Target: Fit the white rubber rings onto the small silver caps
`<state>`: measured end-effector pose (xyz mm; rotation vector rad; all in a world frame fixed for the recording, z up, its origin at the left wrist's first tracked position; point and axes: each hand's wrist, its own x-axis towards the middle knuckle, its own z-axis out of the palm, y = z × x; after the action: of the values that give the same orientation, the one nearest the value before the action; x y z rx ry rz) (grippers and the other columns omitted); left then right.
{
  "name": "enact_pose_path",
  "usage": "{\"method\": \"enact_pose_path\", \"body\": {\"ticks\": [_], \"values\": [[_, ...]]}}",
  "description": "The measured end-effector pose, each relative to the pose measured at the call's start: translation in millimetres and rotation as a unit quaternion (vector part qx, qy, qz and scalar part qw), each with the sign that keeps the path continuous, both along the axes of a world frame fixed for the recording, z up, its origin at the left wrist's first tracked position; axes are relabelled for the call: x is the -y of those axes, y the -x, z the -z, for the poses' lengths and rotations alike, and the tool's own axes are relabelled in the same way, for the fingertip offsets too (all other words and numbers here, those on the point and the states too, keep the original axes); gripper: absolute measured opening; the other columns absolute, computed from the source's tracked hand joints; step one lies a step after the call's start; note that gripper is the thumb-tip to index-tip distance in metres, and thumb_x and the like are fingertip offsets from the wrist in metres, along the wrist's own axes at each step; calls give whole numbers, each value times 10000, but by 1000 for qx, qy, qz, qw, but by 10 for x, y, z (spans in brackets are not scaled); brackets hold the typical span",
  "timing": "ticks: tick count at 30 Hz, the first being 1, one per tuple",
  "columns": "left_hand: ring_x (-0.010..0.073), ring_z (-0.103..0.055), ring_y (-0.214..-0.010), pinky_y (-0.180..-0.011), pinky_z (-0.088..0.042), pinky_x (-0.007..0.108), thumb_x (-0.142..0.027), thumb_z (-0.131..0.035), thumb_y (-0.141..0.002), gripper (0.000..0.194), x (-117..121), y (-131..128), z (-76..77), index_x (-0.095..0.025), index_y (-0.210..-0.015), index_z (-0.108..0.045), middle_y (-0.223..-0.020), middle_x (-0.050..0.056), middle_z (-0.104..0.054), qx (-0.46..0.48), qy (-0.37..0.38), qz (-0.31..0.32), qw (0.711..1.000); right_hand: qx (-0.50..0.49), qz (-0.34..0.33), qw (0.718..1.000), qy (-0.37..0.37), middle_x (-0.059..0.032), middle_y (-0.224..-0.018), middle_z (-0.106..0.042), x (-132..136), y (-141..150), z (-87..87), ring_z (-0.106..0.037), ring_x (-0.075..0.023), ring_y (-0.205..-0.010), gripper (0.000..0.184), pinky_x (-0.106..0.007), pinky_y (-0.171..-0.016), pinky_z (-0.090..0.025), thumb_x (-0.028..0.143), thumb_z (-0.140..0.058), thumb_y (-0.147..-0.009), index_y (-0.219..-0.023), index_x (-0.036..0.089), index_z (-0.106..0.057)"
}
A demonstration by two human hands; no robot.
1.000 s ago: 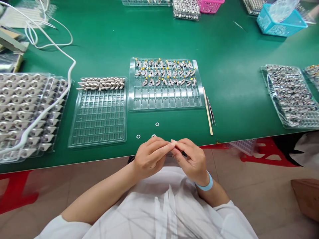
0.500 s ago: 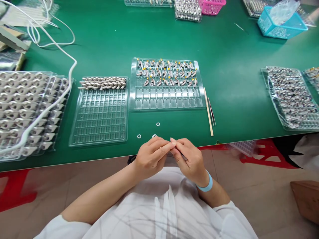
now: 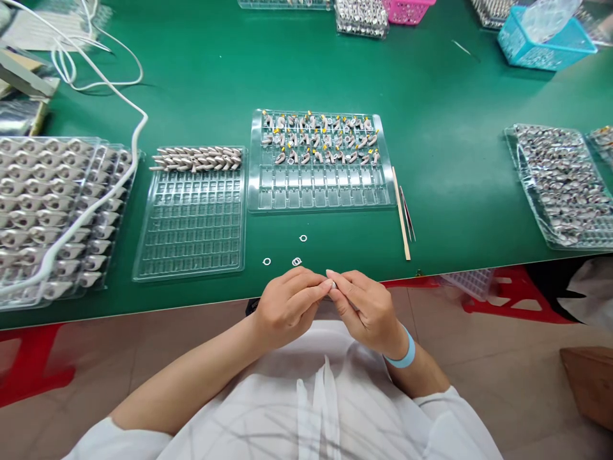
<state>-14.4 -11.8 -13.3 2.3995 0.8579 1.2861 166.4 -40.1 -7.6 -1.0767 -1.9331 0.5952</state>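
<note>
My left hand (image 3: 290,305) and my right hand (image 3: 366,308) meet fingertip to fingertip just off the table's front edge. Pinched between them is a small grey metal part (image 3: 332,285), mostly covered by the fingers. Just beyond my left hand lie thin white rings with tabs, a single one (image 3: 303,238) and an overlapping pair (image 3: 297,261); another ring (image 3: 267,261) is farther left. Past these, a clear tray (image 3: 322,209) carries rows of small grey parts with yellow tips in its back half. Wooden stick (image 3: 401,214) and tweezers (image 3: 408,214) lie to its right.
Left of centre is a clear tray (image 3: 189,276) with grey parts along its back. Stacked trays (image 3: 57,217) of larger metal parts stand far left, crossed by a white cable (image 3: 96,207). To the right are a filled tray (image 3: 560,185) and a blue basket (image 3: 541,51).
My fingers have shifted slightly around the small part, and a bit of its grey surface now shows. The overlapping rings are less covered by my left hand.
</note>
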Motion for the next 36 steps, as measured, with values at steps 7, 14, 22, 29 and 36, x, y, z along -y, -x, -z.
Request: {"method": "enact_pose_path", "body": {"ticks": [7,14,22,29,36], "values": [[165,-636,-695,-593,-558,301,24,-517,-828,271,20,-36,25,-135,-1045,-551,-809,117,-710,-14,-33,5,999,42,20,998,-41,-93,-823,-659,36,19,25,-609,-174,-724,330,-302,-610,-522,100,-520,-909,-1232,97,-588],[166,-667,-703,-617,-576,309,-14,-487,-876,299,36,-43,43,-177,-1125,-505,-823,81,-720,-31,-41,4,999,74,37,994,-66,-114,-823,-675,77,43,69,-617,-182,-697,306,-306,-583,-505,96,-515,-904,-1197,63,-594],[176,-667,-718,-640,-569,326,-9,-456,-882,333,48,-52,45,-159,-1179,-480,-854,96,-721,-45,-41,11,998,86,26,994,-67,-114,-810,-664,81,36,74,-603,-183,-683,303,-304,-572,-506,98,-482,-912,-1194,59,-586],[192,-651,-710,-618,-556,332,13,-463,-848,364,37,-41,66,-121,-1187,-470,-852,128,-716,-60,-56,17,997,95,45,991,-82,-94,-783,-644,83,57,106,-582,-178,-656,303,-307,-551,-489,109,-471,-918,-1196,72,-583],[187,-636,-705,-616,-552,324,-28,-410,-886,315,2,-25,66,-145,-1166,-492,-844,114,-712,-77,-46,30,996,114,40,990,-72,-97,-777,-633,82,61,189,-577,-183,-655,326,-316,-547,-488,119,-443,-926,-1223,63,-566]]}}
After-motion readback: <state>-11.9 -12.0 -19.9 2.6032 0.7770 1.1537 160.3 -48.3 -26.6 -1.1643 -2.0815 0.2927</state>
